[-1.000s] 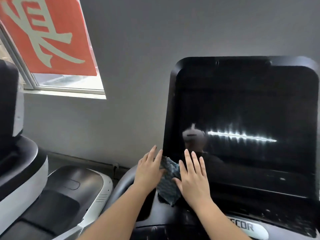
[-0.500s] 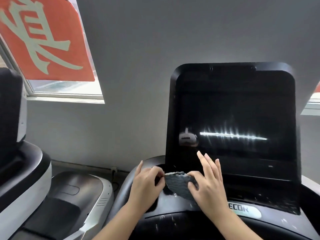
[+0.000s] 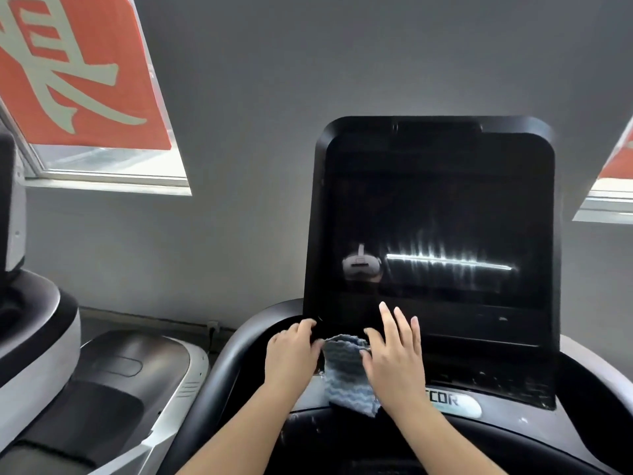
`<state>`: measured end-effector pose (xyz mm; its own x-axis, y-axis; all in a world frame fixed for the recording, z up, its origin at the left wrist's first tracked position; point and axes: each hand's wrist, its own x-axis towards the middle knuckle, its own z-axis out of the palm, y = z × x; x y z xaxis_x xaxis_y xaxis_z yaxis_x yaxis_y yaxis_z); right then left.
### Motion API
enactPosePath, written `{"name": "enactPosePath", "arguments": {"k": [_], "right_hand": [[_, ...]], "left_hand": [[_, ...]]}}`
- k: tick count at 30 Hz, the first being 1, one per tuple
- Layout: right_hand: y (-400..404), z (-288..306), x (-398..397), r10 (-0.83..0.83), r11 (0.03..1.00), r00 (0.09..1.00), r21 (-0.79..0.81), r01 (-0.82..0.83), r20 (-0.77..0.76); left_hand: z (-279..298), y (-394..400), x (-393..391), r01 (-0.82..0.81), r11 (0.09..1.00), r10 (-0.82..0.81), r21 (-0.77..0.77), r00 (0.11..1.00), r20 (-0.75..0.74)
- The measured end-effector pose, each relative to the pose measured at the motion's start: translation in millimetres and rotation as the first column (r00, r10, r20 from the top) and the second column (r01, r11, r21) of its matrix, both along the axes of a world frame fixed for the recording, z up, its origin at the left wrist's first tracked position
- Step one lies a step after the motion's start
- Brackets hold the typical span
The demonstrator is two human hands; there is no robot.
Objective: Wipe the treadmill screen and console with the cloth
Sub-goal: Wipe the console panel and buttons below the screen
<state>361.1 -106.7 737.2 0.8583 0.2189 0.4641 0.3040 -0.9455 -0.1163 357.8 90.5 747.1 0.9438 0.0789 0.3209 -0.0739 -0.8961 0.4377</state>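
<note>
The treadmill's tall black screen (image 3: 442, 200) stands upright ahead, dark, with a bright streak of reflected light across it. Below it runs the console (image 3: 496, 389), dusty, with a pale logo badge. A blue-grey cloth (image 3: 346, 375) with a wavy weave hangs over the console at the screen's lower left corner. My left hand (image 3: 291, 354) pinches the cloth's upper left edge with curled fingers. My right hand (image 3: 394, 354) grips its right edge between thumb and forefinger, the other fingers spread against the screen's bottom.
A curved dark handrail (image 3: 219, 382) arcs around the console's left. Another grey-and-white machine (image 3: 113, 382) stands to the left. A grey wall rises behind, with windows and red banners (image 3: 68, 70) at upper left and far right.
Both hands have come down from the screen's lower left corner to the console with the cloth. The bunched cloth has spread and now hangs lower. My view has pulled back.
</note>
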Motion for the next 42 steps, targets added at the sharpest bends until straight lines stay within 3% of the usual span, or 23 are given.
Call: {"name": "enactPosePath", "arguments": {"k": [2, 5, 8, 11, 14, 17, 25, 28, 32, 37, 42], "right_hand": [[3, -10, 5, 0.072, 0.997, 0.997, -0.024, -0.071, 0.029], [8, -35, 3, 0.327, 0.94, 0.942, -0.131, -0.316, 0.074], [14, -61, 3, 0.486, 0.823, 0.868, -0.279, -0.495, -0.107], [16, -70, 12, 0.444, 0.791, 0.824, -0.279, -0.545, -0.352], [13, -66, 25, 0.402, 0.793, 0.782, -0.246, -0.558, -0.477], [9, -60, 32, 0.414, 0.798, 0.77, -0.214, -0.564, -0.486], [8, -68, 46, 0.512, 0.738, 0.726, -0.196, -0.645, -0.459], [9, -67, 51, 0.557, 0.737, 0.69, -0.107, -0.667, -0.463], [-7, -54, 52, 0.561, 0.731, 0.644, -0.053, -0.68, -0.521], [-45, -59, 55, 0.566, 0.743, 0.697, -0.095, -0.663, -0.44], [-94, -57, 55, 0.523, 0.737, 0.719, -0.181, -0.651, -0.457]], "left_hand": [[-7, 0, 8, -0.064, 0.998, 0.064, 0.01, 0.998, -0.007], [-21, 8, 1, -0.054, 0.997, 0.052, 0.056, 0.998, 0.036], [-40, 20, -8, -0.064, 0.986, 0.051, 0.154, 0.995, 0.082], [-51, 29, -8, -0.05, 0.974, 0.019, 0.223, 0.99, 0.141], [-57, 33, -4, 0.002, 0.955, -0.043, 0.296, 0.99, 0.132], [-53, 33, 8, 0.009, 0.957, -0.05, 0.289, 0.99, 0.134], [4, 12, 85, 0.07, 0.928, -0.201, 0.367, 0.921, 0.334], [7, -11, 105, 0.127, 0.866, -0.317, 0.483, 0.888, 0.334], [-22, -28, 107, 0.26, 0.696, -0.534, 0.669, 0.811, 0.24], [-27, -19, 120, 0.249, 0.518, -0.63, 0.818, 0.758, 0.168], [-8, -11, 140, 0.3, 0.354, -0.74, 0.886, 0.669, 0.069]]}}
